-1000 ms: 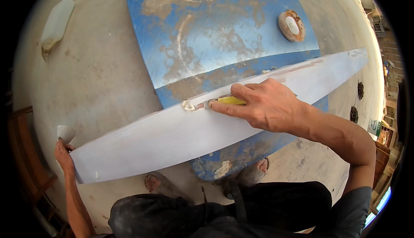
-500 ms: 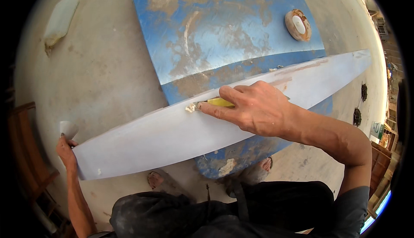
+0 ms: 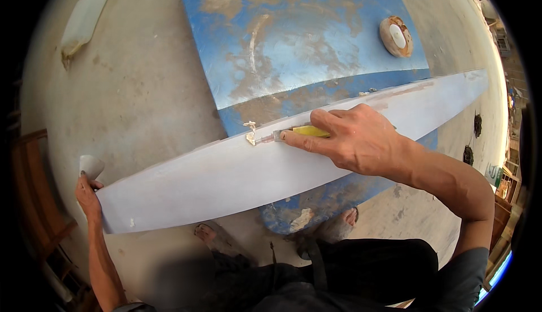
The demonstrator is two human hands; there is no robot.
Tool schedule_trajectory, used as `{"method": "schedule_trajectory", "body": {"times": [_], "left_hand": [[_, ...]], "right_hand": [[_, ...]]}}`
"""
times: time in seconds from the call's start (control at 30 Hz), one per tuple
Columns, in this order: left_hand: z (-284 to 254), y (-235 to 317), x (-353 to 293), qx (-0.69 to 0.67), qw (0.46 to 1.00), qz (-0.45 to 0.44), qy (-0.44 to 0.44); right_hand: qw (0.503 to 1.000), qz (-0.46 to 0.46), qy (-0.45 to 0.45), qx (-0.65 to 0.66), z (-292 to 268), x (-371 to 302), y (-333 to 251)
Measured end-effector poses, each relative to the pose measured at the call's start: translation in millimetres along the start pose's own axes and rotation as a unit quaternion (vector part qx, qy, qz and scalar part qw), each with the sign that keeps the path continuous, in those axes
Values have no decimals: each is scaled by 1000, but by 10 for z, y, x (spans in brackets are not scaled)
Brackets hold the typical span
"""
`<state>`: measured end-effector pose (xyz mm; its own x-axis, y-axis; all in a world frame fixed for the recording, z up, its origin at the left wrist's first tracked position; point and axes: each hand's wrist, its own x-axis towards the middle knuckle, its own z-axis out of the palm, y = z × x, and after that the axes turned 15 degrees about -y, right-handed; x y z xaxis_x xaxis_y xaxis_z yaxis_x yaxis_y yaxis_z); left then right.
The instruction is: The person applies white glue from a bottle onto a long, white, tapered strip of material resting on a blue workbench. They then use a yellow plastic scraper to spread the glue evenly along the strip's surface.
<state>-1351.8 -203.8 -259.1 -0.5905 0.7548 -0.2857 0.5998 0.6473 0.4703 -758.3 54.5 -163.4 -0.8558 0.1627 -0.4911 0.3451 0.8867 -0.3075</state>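
Observation:
A long white board (image 3: 220,173), pointed at its right end, lies slantwise across a blue, stained table. My right hand (image 3: 358,142) is closed around a putty knife with a yellow handle (image 3: 310,131); its small blade rests on the board near the far edge. Beside the blade, a lump of cream putty (image 3: 250,133) sits on that edge, with a brownish smear between them. At the board's left end, my left hand (image 3: 87,197) is closed with its fingers against the board's tip. A white curled piece (image 3: 91,167) sticks up at those fingertips; how it is held is unclear.
On the blue table (image 3: 305,46) stand dried putty marks and a round roll (image 3: 396,36) with a white centre. A whitish plastic container (image 3: 83,21) lies on the floor at far left. Brown wooden pieces (image 3: 42,182) are at the left. My feet are beneath the board.
The knife in my right hand has shifted right along the board, away from the putty lump, which now hangs over the far edge. The white piece at my left hand has turned slightly.

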Motion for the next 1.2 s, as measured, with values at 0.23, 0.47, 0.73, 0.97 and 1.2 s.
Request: {"method": "schedule_trajectory", "body": {"times": [0.23,0.47,0.73,0.97,1.2], "left_hand": [[46,17,51,-11,1000,-2,1],[14,-64,72,10,1000,13,-3],[26,51,26,-1,1000,13,7],[31,98,-6,-4,1000,3,5],[40,66,32,0,1000,26,-9]], "right_hand": [[998,-22,45,-30,10,190,-113],[998,-13,52,-19,7,194,-154],[1000,7,12,-13,5,61,-118],[1000,-4,28,-9,-3,65,-105],[997,-20,61,-37,-11,278,-185]]}}
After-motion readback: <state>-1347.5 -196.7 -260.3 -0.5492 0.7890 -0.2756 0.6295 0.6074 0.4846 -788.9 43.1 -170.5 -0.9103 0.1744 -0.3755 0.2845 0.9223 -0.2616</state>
